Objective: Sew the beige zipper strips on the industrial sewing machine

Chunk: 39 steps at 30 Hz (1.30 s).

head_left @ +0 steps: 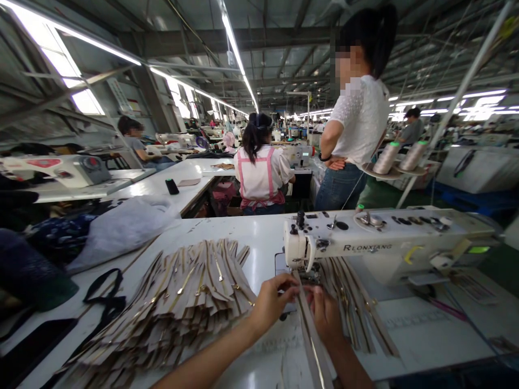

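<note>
Both my hands are at the needle end of a white sewing machine (340, 237). A long grey zipper strip (310, 340) with gold teeth runs from under the machine head down toward me. My left hand (273, 300) pinches the strip's left edge near the presser foot. My right hand (324, 308) closes on its right edge, fingers bent. To the left lies a large fanned pile of similar zipper strips (182, 308) with gold pulls. More zipper strips (352, 308) lie to the right, partly beneath the machine arm.
A black thread cone (172, 187) stands on the table ahead. Clear plastic (125, 227) and black straps (106, 292) lie at left. Two thread spools (386, 158) sit on a stand at right. One person (257, 173) sits ahead, and another person (352, 124) stands beside.
</note>
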Motion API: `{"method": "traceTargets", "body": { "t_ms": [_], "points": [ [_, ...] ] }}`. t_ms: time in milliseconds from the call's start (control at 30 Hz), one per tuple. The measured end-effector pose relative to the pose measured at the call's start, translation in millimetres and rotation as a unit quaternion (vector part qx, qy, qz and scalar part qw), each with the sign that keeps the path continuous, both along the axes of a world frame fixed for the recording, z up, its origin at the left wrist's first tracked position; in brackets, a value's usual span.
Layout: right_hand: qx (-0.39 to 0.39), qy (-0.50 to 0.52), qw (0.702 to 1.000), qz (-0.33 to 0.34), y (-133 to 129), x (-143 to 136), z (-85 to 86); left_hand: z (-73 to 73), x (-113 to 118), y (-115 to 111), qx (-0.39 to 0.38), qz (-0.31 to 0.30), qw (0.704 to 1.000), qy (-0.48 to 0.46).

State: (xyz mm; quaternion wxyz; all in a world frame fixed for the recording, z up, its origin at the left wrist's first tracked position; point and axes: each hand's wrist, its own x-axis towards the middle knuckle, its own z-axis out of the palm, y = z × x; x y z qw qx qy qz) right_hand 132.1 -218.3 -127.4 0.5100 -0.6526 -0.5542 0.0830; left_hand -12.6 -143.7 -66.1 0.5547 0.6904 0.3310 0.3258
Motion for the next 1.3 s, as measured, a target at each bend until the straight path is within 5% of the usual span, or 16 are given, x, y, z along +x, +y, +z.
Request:
{"method": "traceTargets", "body": {
  "t_ms": [100,200,400,733,1300],
  "points": [
    [-0.057,-0.012,0.997,0.041,4.0,-1.7,-4.2,-41.0,4.5,10.2,0.005,0.030,0.999,0.038],
    [-0.093,-0.065,0.993,0.016,9.4,-4.3,-11.9,-54.5,4.6,17.3,0.077,0.018,0.993,0.087],
    [-0.122,-0.115,0.986,-0.025,14.0,-5.5,-15.8,-56.5,2.3,24.6,0.305,-0.017,0.930,0.202],
    [-0.126,-0.157,0.979,-0.025,11.7,-7.5,-16.3,-50.9,-4.6,20.1,0.396,-0.097,0.876,0.260],
    [-0.144,-0.253,0.957,-0.022,12.4,-10.9,-13.0,-71.8,6.4,33.6,0.326,-0.039,0.919,0.216]
  ]
}}
